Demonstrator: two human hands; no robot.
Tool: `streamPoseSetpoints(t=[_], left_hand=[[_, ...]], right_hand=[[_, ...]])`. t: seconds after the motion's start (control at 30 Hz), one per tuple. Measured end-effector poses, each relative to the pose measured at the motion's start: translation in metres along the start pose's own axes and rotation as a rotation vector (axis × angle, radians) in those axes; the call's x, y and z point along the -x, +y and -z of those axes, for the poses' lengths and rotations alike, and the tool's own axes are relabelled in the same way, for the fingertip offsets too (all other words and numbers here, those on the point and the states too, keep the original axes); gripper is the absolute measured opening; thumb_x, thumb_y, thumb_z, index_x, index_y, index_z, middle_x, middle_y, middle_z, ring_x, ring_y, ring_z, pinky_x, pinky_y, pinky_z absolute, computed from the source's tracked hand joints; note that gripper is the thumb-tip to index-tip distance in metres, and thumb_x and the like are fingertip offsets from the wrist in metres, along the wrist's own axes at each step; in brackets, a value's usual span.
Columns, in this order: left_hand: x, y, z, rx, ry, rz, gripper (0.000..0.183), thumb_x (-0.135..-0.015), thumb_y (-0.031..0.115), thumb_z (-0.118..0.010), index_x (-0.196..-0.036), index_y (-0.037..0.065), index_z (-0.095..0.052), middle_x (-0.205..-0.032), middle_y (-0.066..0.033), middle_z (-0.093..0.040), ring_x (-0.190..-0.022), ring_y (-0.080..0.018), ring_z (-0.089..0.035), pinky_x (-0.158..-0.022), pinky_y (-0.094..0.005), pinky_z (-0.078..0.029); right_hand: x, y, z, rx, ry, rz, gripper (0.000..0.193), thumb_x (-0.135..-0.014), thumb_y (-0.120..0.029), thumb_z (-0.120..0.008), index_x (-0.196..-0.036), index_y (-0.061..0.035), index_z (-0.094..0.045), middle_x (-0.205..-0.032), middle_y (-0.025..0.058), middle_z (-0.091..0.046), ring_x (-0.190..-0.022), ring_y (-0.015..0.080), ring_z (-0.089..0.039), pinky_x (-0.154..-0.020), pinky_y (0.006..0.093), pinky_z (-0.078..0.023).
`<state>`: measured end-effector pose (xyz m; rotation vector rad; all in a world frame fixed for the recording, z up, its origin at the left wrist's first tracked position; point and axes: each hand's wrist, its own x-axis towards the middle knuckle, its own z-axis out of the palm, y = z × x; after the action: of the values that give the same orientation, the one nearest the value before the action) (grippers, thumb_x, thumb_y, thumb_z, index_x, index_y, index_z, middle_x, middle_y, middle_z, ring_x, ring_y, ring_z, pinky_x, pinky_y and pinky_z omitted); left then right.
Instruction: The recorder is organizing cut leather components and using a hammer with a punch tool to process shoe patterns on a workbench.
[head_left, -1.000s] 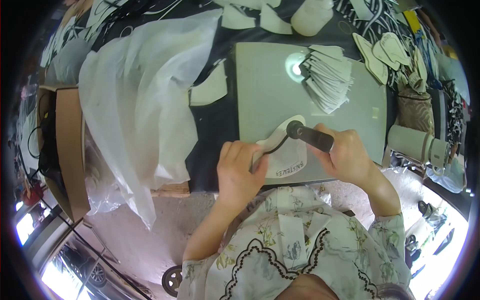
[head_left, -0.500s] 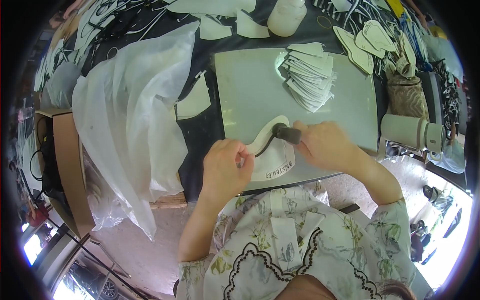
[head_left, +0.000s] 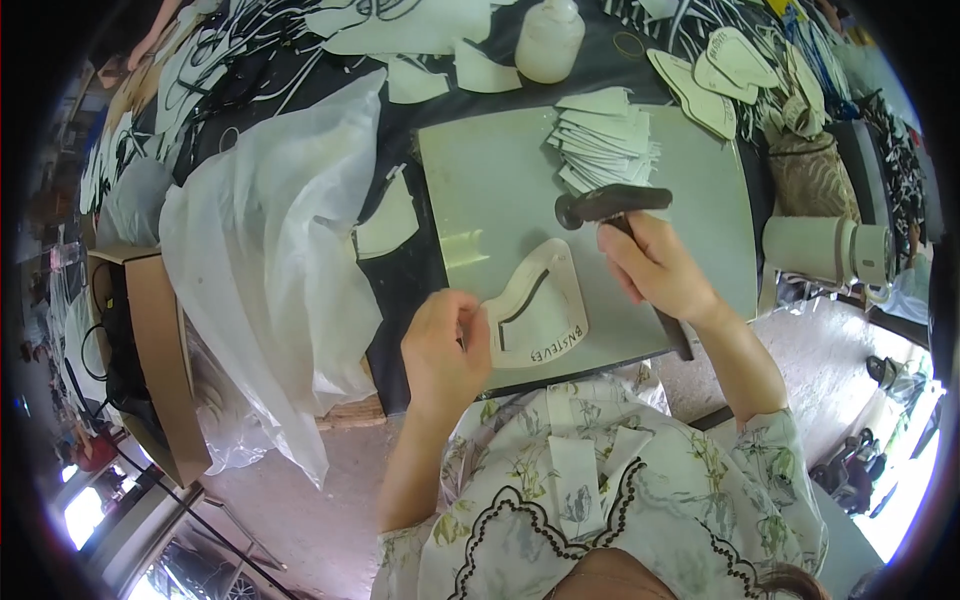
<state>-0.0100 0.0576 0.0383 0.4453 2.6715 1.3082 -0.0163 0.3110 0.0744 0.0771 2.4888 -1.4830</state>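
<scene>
My right hand (head_left: 662,268) grips a hammer (head_left: 620,202) by its dark handle. The hammer's head is raised over the board, and its handle slants down toward the front edge. Below and left of it, a curved cream shoe-pattern piece (head_left: 558,318) lies flat, with marker writing and a dark curved slot or strip across it. My left hand (head_left: 445,345) is closed at the left end of this piece, fingers curled. Whatever the fingertips pinch is hidden. Both lie over a smooth grey-green board (head_left: 480,190), which bears a fanned stack of white cut pieces (head_left: 603,135).
White plastic sheeting (head_left: 280,250) and a cardboard box (head_left: 165,350) are at the left. A white jar (head_left: 550,42) stands beyond the board. Pattern templates (head_left: 735,70), a patterned pouch (head_left: 812,175) and a pale flask (head_left: 810,248) are at the right.
My right hand has lifted the hammer off the pattern piece, up and to the right. My left hand has shifted slightly left, baring more of the piece's left end.
</scene>
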Motion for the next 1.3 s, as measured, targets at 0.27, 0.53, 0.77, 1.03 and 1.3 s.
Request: streamPoseSetpoints(t=[0.27,0.53,0.77,1.03,1.3], left_hand=[[-0.020,0.038,-0.044,-0.470,-0.220,-0.127,0.036,-0.088,0.038,-0.068,-0.076,0.007,-0.054,-0.068,-0.0081,-0.062,-0.055,-0.0248,-0.064,-0.047,-0.0358,-0.048],[-0.030,0.046,-0.046,-0.571,-0.283,-0.125,0.032,-0.090,0.034,-0.064,-0.076,0.006,-0.057,-0.066,-0.0105,-0.063,-0.056,-0.0304,-0.065,-0.049,-0.0408,-0.049],[-0.037,0.053,-0.042,-0.439,-0.416,-0.105,0.024,-0.083,0.024,-0.066,-0.071,0.004,-0.063,-0.069,-0.0127,-0.066,-0.060,-0.0318,-0.066,-0.057,-0.0447,-0.052],[-0.029,-0.012,0.014,0.538,-0.136,0.169,0.017,-0.083,0.013,-0.062,-0.070,0.003,-0.063,-0.055,-0.0017,-0.054,-0.051,-0.0098,-0.052,-0.045,-0.0277,-0.039],[-0.086,0.023,0.065,-0.807,0.283,-0.032,0.016,-0.081,0.014,-0.063,-0.069,0.004,-0.059,-0.064,-0.0138,-0.063,-0.056,-0.0321,-0.062,-0.055,-0.0418,-0.050]], right_hand=[[0.010,0.015,-0.022,-0.447,-0.060,-0.324,0.036,-0.105,-0.031,-0.043,-0.085,-0.0024,-0.050,-0.057,0.0002,-0.051,-0.042,0.0079,-0.046,-0.042,0.0252,-0.036],[0.007,0.011,-0.020,-0.493,-0.084,-0.340,0.038,-0.106,-0.031,-0.040,-0.085,-0.0009,-0.051,-0.061,0.0047,-0.057,-0.046,0.0099,-0.053,-0.045,0.0265,-0.041],[0.007,0.014,-0.033,-0.461,-0.016,-0.296,0.034,-0.105,-0.027,-0.045,-0.092,0.0028,-0.054,-0.068,0.0062,-0.061,-0.050,0.0121,-0.057,-0.041,0.0257,-0.043],[0.005,0.009,-0.030,-0.511,-0.092,-0.359,0.033,-0.106,-0.029,-0.041,-0.096,0.0007,-0.051,-0.072,0.0083,-0.063,-0.058,0.0156,-0.068,-0.038,0.0234,-0.042],[0.004,0.015,-0.021,-0.472,-0.105,-0.376,0.035,-0.106,-0.031,-0.039,-0.093,0.0002,-0.049,-0.078,0.0100,-0.066,-0.062,0.0169,-0.070,-0.039,0.0220,-0.042]])
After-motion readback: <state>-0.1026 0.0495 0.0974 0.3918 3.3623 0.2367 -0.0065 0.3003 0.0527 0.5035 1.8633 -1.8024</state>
